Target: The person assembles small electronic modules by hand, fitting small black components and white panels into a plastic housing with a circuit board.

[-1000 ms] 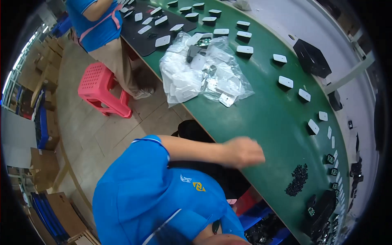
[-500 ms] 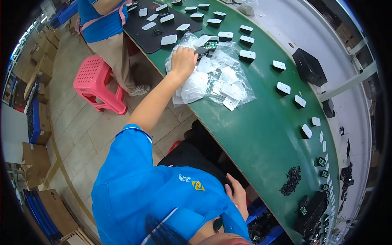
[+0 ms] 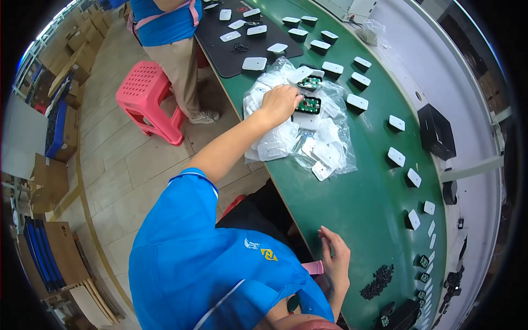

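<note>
My left hand (image 3: 282, 104) reaches over a clear plastic bag (image 3: 344, 148) of white covers (image 3: 273, 146). Its fingers pinch the edge of a black housing with a green circuit board (image 3: 308, 105) inside. Just behind that, a second open housing with a circuit board (image 3: 309, 82) rests on the bag beside a white plate (image 3: 300, 73). My right hand (image 3: 336, 257) hovers at the near edge of the green table, fingers loosely extended and apart, nothing in it. A pink piece (image 3: 313, 268) shows beside its wrist.
Several white-topped black units (image 3: 357, 103) stand along the green table (image 3: 330, 201). A pile of small black parts (image 3: 377, 281) lies at the near right. Toward the wall stands a black bin (image 3: 436, 132). On the left are a pink stool (image 3: 144, 88) and another person (image 3: 170, 27) at a dark mat (image 3: 231, 47).
My left hand has moved slightly right with the housing, whose circuit board now faces up. My right hand has risen from beside my body to the table edge.
</note>
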Demonstrator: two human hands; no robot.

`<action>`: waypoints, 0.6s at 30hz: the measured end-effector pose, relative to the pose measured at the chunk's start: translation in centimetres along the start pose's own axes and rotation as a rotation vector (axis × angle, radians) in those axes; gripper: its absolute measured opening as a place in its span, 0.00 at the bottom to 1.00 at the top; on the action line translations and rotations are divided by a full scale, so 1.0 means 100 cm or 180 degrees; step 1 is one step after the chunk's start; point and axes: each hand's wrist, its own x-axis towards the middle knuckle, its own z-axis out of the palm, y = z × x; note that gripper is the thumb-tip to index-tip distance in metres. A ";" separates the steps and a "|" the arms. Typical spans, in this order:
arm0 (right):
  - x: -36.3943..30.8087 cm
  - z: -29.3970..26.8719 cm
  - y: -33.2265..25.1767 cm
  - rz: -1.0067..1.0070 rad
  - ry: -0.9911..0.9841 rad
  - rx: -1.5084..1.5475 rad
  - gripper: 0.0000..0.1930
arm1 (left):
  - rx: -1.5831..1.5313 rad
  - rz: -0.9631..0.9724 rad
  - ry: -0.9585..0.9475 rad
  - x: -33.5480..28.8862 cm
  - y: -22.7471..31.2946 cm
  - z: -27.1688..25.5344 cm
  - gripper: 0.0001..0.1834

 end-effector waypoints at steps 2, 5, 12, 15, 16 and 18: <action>0.007 -0.003 0.004 0.0017 -0.0030 0.0021 0.13 | -0.0240 0.0095 0.0274 0.009 0.005 -0.008 0.15; 0.018 -0.007 0.007 -0.0030 -0.0071 -0.0016 0.14 | 0.0131 0.0169 0.0867 0.034 -0.010 -0.007 0.16; 0.106 -0.014 -0.013 -0.0884 -0.0072 -0.0093 0.17 | 0.0811 -0.0002 -0.0583 0.070 -0.034 0.017 0.29; 0.193 -0.017 -0.035 -0.1480 0.0759 0.0054 0.15 | 0.0197 0.0173 0.0211 0.068 -0.033 0.009 0.28; 0.226 -0.017 -0.040 -0.1725 0.0971 -0.0105 0.15 | -0.0214 0.0309 0.0858 0.066 -0.038 0.006 0.27; 0.282 -0.017 -0.041 -0.1543 0.1145 0.0076 0.16 | -0.0518 0.0019 0.1134 0.060 -0.028 -0.020 0.27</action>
